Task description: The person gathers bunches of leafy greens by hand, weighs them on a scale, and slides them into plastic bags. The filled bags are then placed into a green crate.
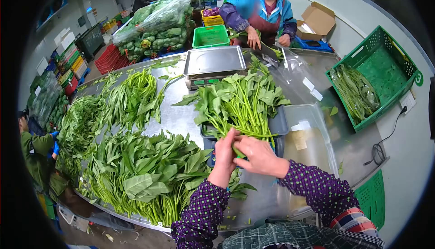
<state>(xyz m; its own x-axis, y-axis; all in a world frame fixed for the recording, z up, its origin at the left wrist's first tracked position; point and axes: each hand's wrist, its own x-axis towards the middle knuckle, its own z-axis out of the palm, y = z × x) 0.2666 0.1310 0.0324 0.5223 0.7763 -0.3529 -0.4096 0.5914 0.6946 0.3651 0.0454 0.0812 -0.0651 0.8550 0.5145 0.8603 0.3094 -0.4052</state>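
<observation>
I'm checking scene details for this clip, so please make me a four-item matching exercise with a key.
Things:
1. Leafy bundle just beyond the left hand and right hand
2. Large green crate
3. Cardboard box
4. Power cord

Places or states:
A. Brown, with flaps open
B. Black, partly coiled
C. Lying in a gray tray
D. Holding bagged greens

Pairs: 1-C, 2-D, 3-A, 4-B

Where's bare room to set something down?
The far scale's tray is bare; so is the steel tabletop between the grey tray and the bunch on its left. The green crate has room beside bagged greens. Crowded: near left, under the leaf heap.
</observation>
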